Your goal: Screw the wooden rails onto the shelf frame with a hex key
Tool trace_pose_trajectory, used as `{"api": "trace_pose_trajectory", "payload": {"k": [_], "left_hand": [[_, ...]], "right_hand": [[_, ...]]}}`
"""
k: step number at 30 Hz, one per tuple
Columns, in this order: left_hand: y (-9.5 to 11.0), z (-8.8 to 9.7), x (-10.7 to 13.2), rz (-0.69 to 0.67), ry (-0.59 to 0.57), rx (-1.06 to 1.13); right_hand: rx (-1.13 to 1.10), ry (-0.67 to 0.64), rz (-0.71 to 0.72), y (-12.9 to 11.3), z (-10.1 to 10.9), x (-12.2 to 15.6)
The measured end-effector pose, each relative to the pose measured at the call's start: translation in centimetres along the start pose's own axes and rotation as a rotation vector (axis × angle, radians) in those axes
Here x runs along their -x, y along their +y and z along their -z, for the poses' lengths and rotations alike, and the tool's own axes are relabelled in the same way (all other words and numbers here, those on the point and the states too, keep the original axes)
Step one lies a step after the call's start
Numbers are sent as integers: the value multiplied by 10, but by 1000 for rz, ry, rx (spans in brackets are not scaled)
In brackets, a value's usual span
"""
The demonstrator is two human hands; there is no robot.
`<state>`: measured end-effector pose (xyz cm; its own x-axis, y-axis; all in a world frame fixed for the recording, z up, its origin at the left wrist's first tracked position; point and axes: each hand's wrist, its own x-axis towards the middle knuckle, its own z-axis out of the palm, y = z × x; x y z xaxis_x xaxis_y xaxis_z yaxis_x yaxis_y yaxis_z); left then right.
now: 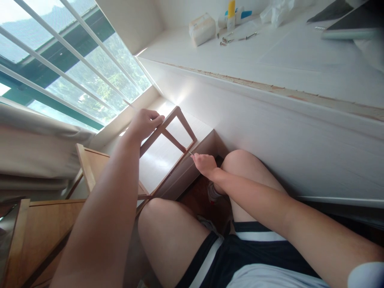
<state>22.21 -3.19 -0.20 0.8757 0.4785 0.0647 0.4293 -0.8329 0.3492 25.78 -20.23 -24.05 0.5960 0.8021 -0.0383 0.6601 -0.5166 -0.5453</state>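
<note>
A wooden frame [177, 140] made of thin brown bars stands in front of my knees, near the window. My left hand [145, 123] is closed round the frame's upper bar and steadies it. Lower down, my right hand [204, 163] is pinched on a thin metal pin or screw [191, 153], whose tip touches the frame's lower right corner. My bare knees [243, 160] sit just below and beside the frame.
A white cabinet or bed side [270, 132] runs along the right. On its top lie several screws [228, 39], a white box [202, 29] and bottles [231, 14]. More wooden parts [90, 168] lie at left under the barred window [75, 68] and curtain.
</note>
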Motion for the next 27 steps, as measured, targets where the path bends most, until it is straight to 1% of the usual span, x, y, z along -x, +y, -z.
{"api": "trace_pose_trajectory", "payload": {"k": [4, 8, 11, 15, 19, 23, 27], "left_hand": [[-1, 0, 1, -12, -3, -2], [0, 0, 1, -7, -3, 1], [1, 0, 1, -4, -1, -1], [2, -1, 2, -3, 10, -11], [2, -1, 2, 6, 12, -12], [3, -1, 3, 12, 12, 1], [3, -1, 3, 5, 13, -2]], "right_hand": [[-350, -21, -89, 5, -4, -2], [-572, -65, -83, 7, -7, -7], [-794, -126, -100, 5, -10, -9], [-1100, -251, -160, 4, -12, -11], [-1360, -447, -209, 8, -9, -12], [-1540, -604, -251, 11, -4, -13], [-1648, -682, -293, 12, -2, -13]]}}
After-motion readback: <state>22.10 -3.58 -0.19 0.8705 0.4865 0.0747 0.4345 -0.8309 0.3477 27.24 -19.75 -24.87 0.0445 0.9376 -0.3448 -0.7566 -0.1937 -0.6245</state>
